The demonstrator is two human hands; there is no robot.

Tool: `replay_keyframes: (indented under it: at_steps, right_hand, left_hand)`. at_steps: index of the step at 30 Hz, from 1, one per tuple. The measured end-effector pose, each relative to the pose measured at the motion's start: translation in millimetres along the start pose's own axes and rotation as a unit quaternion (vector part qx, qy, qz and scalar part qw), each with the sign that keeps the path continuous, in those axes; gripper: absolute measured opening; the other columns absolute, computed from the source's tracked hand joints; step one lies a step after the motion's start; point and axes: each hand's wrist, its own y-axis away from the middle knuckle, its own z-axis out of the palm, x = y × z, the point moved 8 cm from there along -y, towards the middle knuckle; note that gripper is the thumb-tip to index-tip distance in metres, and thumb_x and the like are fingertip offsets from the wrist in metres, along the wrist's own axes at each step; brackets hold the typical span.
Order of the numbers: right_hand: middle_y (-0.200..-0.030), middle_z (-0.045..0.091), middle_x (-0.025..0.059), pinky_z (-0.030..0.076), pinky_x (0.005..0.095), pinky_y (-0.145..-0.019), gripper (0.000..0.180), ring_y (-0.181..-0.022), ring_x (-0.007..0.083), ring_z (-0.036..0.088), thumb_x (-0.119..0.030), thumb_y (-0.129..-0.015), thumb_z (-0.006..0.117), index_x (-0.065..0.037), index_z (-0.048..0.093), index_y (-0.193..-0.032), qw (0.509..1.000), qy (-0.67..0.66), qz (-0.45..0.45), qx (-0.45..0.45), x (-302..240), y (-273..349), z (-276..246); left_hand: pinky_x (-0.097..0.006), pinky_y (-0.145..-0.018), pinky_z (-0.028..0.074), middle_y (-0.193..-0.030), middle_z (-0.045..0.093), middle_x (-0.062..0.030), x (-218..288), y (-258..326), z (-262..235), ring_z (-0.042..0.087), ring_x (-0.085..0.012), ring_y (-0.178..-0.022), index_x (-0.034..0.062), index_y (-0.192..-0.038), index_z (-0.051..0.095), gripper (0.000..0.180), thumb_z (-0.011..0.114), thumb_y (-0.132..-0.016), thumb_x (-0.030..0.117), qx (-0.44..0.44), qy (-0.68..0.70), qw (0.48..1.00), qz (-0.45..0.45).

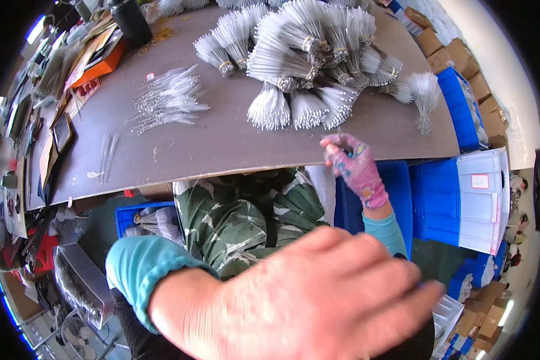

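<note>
My left hand [318, 294], bare below a teal sleeve, reaches across very close to the camera. Its back faces up, and the fingers stretch to the right, slightly blurred; its palm is hidden. At the table's front edge, my right hand [357, 165] wears a pink flowered glove with bare fingertips. Those fingers are pinched together, and what they hold, if anything, I cannot make out. Beyond it lies a heap of tied bundles of thin wire tube brushes [309, 60] with whitish bristles. A loose pile of tube brushes [168, 99] lies further left.
The brown table [234, 144] carries a separate bundle [425, 99] at right and several thin rods [106, 157] at left. A dark bottle [129, 23] and an orange box [102, 63] stand far left. Blue bins [436, 192] flank the right side; a blue crate [126, 217] sits below left.
</note>
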Motion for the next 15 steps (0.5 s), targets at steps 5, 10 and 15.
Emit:
replay_keyframes:
  at_steps: [5, 10, 15]
  right_hand:
    - [-0.082, 0.060, -0.0018, 0.044, 0.0201, -0.061, 0.012, -0.071, 0.0057, 0.054, -0.012, -0.087, 0.058, -0.004, 0.061, -0.095, 0.981, 0.022, -0.163, 0.104, -53.2, -73.2, -45.5]
    - [-0.079, 0.064, 0.0102, 0.048, 0.0281, -0.067, 0.024, -0.074, 0.0171, 0.061, -0.023, -0.080, 0.065, -0.001, 0.061, -0.091, 0.928, 0.190, -0.268, 0.173, -107.0, -156.0, -54.5]
    - [-0.105, 0.060, 0.0223, 0.046, 0.0390, -0.087, 0.056, -0.099, 0.0347, 0.059, -0.049, -0.075, 0.063, -0.001, 0.057, -0.103, 0.812, 0.518, -0.132, 0.234, -143.4, -194.3, -22.2]
  left_hand:
    - [-0.037, -0.071, 0.045, -0.093, 0.060, -0.0097, -67.8, 31.3, 20.7, 0.056, -0.0267, -0.081, 0.0038, -0.114, 0.055, 0.037, 0.063, -0.080, 0.012, 0.000, -0.065, 0.994, -0.090]
    - [-0.033, -0.073, 0.048, -0.088, 0.061, -0.0104, -140.4, 96.6, 44.0, 0.059, -0.0228, -0.084, 0.0025, -0.109, 0.056, 0.028, 0.060, -0.084, 0.013, 0.045, 0.089, 0.966, -0.239]
    - [-0.025, -0.084, 0.045, -0.103, 0.062, -0.0082, -176.4, 167.2, 57.6, 0.058, -0.0119, -0.096, -0.0006, -0.116, 0.053, 0.028, 0.055, -0.090, 0.011, 0.215, 0.272, 0.854, -0.389]
